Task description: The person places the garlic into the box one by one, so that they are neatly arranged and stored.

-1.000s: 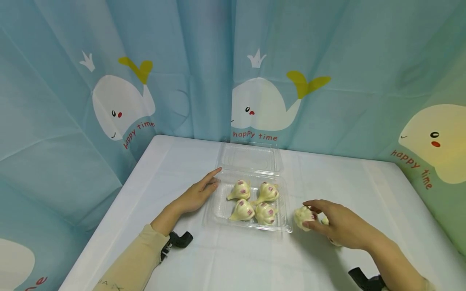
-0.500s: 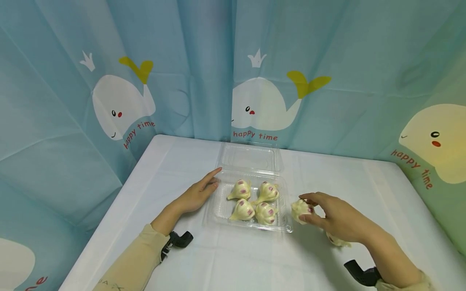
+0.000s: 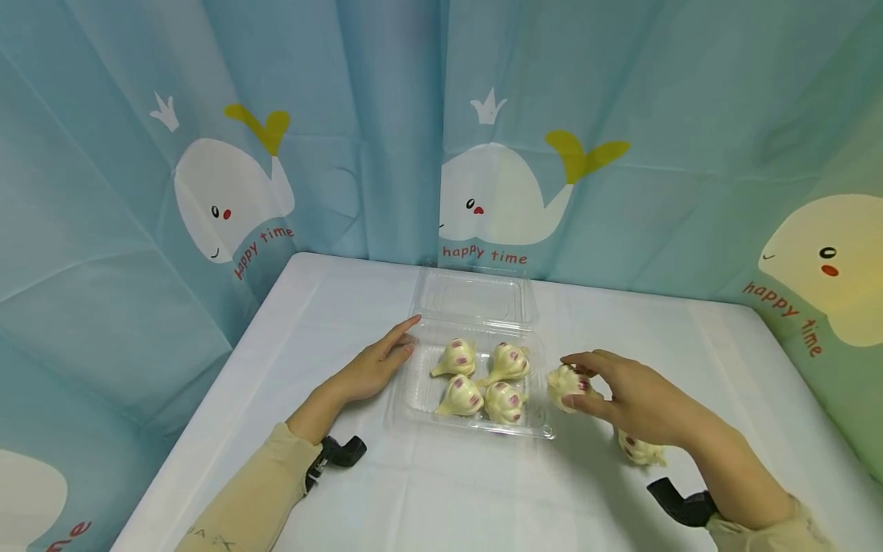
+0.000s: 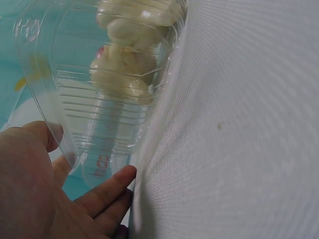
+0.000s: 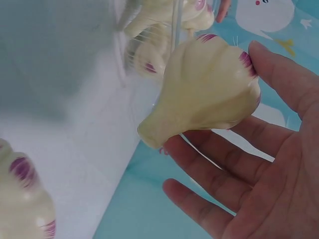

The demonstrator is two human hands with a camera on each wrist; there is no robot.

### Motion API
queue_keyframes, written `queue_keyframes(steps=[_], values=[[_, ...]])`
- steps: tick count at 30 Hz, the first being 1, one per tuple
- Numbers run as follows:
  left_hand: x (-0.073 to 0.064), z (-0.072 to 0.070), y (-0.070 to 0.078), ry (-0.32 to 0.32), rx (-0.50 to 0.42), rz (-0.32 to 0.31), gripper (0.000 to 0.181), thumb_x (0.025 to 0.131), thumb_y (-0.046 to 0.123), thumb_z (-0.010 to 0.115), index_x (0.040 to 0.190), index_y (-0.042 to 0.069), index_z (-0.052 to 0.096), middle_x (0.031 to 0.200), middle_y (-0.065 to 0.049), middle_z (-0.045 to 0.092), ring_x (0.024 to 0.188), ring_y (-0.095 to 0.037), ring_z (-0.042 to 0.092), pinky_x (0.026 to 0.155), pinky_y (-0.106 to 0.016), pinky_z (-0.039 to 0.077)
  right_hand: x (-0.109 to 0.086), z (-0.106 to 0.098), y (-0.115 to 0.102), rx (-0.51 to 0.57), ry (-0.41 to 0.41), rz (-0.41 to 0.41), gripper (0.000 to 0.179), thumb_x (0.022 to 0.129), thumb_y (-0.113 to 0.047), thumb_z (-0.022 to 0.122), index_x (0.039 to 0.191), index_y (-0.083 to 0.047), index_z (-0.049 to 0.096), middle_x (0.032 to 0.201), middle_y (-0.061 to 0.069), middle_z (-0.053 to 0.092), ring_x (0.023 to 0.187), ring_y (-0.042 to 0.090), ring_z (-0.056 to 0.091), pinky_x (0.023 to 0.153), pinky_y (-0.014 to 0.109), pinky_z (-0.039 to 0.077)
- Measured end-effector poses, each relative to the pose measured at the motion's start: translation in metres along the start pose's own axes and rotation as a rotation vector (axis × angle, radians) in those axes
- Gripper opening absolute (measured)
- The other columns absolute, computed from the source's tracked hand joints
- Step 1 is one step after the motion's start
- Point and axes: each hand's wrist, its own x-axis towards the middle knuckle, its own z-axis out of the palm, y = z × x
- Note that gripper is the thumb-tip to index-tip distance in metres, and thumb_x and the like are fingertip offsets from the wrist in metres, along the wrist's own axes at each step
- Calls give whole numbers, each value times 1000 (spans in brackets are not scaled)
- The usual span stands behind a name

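Note:
My right hand (image 3: 639,397) pinches a garlic bulb (image 3: 569,387) between thumb and fingers, just right of the clear plastic box (image 3: 424,410). In the right wrist view, this cream garlic bulb (image 5: 204,87) has purple streaks, and its stem points down-left. Several more garlic bulbs sit inside the box, one of them a front-left bulb (image 3: 461,395). My left hand (image 3: 372,371) lies at the box's left side, fingers fairly straight. In the left wrist view, the thumb and fingertips of that hand (image 4: 75,194) touch the box's rim.
Another garlic bulb (image 3: 640,448) lies on the white tablecloth (image 3: 441,491), partly behind the right hand. The box's lid (image 3: 472,297) is folded back toward the blue whale-print curtain (image 3: 386,153), which stands behind and at both sides of the table.
My right hand has moved left and away from me with the garlic bulb, closer to the box. The bulb left on the table shows more now. My left hand stays put.

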Motion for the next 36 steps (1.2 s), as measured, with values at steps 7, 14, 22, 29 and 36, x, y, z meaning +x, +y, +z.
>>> queue_keyframes(steps=[7,14,22,29,36], values=[[0,-1,0,-3,9,-6,55,110,56,37,161,54,18,159,-9,48,149,-36,43,122,-60,31,7,-2,-6,5,-11,-2,57,98,-57,65,140,-18,61,119,-4,69,102,13,67,81,38,55],[0,-1,0,-2,13,-12,54,110,57,37,161,56,18,159,-9,48,149,-35,43,122,-60,32,16,-1,-12,3,-14,-25,58,99,-56,65,141,-17,61,116,-6,67,97,8,63,77,33,53],[1,-1,0,-5,7,-6,53,110,55,37,159,59,18,159,-10,48,149,-35,43,123,-59,32,24,-1,-16,-8,-9,-48,55,99,-54,65,141,-17,61,116,-6,66,94,7,62,77,32,53],[2,-2,0,-11,11,-7,54,110,55,37,160,57,17,160,-10,47,150,-35,42,123,-59,31,32,-1,-21,6,-23,-53,59,99,-57,64,142,-17,60,117,-5,66,101,11,62,82,37,54],[1,-3,0,-14,8,-3,54,111,54,37,161,54,18,160,-11,47,150,-36,42,122,-60,32,40,0,-27,10,-23,-88,56,99,-53,66,143,-18,60,118,-6,66,99,9,63,82,35,54]])
